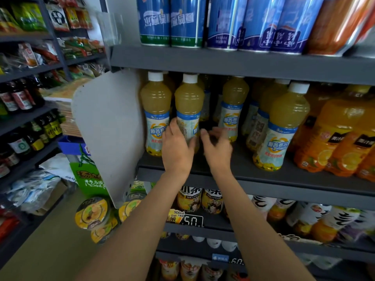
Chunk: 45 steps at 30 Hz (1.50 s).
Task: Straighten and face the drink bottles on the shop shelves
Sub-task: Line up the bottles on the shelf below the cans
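Head view, looking forward and down at a grey shop shelf (263,177). Both arms reach in from below.

Left hand (177,150): grip closed round the lower label of the second pale-yellow juice bottle (188,110) from the left; thumb on its left flank, fingers wrapped behind. Bottle stands upright near the front edge, white cap on, label turned partly sideways. Just beside it on the left, a first juice bottle (155,110), upright, label facing forward, next to the grey end panel (107,128).

Right hand (217,148): blurred, just right of the held bottle, fingers loosely curled and spread, holding nothing; cannot tell whether any fingertip touches the bottle.

Further back on the same shelf, a third juice bottle (233,110), label forward. At right front, a fourth juice bottle (280,128) tilts to the left, with another behind it showing a code patch. Right of these, orange drink bottles (332,138) packed together.

Shelf above: blue cans (219,23) in a row. Shelf below: tea bottles (200,201) behind a price tag (192,221). Left aisle: dark sauce bottles (20,98) and snack packets (67,15)
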Motion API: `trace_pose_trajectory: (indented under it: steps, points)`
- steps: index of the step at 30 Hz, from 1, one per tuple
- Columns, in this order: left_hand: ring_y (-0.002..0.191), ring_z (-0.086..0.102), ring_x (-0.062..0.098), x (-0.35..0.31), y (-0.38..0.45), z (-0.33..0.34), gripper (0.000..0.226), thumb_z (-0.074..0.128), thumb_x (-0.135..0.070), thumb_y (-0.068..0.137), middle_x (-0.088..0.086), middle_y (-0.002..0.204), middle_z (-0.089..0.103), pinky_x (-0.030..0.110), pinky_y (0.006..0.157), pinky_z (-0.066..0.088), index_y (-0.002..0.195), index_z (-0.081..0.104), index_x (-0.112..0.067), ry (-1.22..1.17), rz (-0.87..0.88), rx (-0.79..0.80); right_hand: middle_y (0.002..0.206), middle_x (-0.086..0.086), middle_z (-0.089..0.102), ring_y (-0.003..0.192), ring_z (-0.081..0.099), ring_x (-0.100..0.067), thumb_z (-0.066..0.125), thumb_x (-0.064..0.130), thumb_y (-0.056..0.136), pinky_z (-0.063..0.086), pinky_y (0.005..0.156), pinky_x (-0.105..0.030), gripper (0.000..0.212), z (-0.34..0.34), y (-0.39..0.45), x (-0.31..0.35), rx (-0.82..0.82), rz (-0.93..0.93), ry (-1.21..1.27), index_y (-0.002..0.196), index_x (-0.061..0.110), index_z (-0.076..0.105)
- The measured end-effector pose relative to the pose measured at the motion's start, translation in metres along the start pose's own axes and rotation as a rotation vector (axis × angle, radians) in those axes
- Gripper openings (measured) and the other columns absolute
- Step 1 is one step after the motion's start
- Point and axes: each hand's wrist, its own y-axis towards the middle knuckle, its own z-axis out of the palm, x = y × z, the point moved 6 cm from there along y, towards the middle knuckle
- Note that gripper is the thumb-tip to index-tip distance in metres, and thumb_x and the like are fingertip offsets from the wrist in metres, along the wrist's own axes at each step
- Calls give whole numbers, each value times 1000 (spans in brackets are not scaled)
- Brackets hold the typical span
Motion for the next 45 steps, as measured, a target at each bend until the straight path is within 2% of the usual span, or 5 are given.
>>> trace_pose_trajectory:
  steps: [3, 15, 25, 31, 45]
  points:
    - [120, 47, 29, 0, 1, 2, 56, 62, -15, 86, 16, 126, 53, 37, 99, 38, 136, 40, -4, -9, 26, 34, 112, 2, 59, 99, 52, -5, 63, 34, 87, 40, 77, -15, 47, 15, -1, 8, 241, -2, -34, 125, 9, 51]
    - [116, 52, 26, -60, -12, 70, 50, 59, -14, 89, 12, 126, 54, 43, 95, 46, 135, 42, -9, -143, 86, 199, 107, -17, 64, 101, 60, -30, 63, 33, 87, 48, 81, -38, 41, -63, 34, -13, 1, -35, -338, 110, 0, 56]
    - [114, 49, 29, -32, -26, 15, 41, 57, -12, 84, 16, 120, 49, 45, 96, 46, 124, 49, -3, -195, 166, -114, 112, -15, 50, 79, 60, -28, 58, 14, 89, 49, 55, -36, 22, -54, -23, 33, -267, -363, -364, 107, 2, 53]
    - [118, 41, 34, 22, -18, -39, 50, 64, -2, 76, 23, 126, 43, 42, 99, 38, 122, 47, 2, -59, -86, -342, 130, -15, 49, 116, 51, -30, 62, 27, 89, 46, 90, -40, 53, 24, 21, 27, 123, -135, -350, 132, 2, 42]
    - [117, 49, 25, 39, 5, -27, 61, 68, -18, 83, 14, 127, 51, 26, 90, 37, 135, 39, -4, -111, -132, -138, 114, -18, 58, 92, 64, -38, 64, 39, 85, 55, 71, -52, 52, 33, 24, -9, 193, -18, -343, 119, 5, 43]
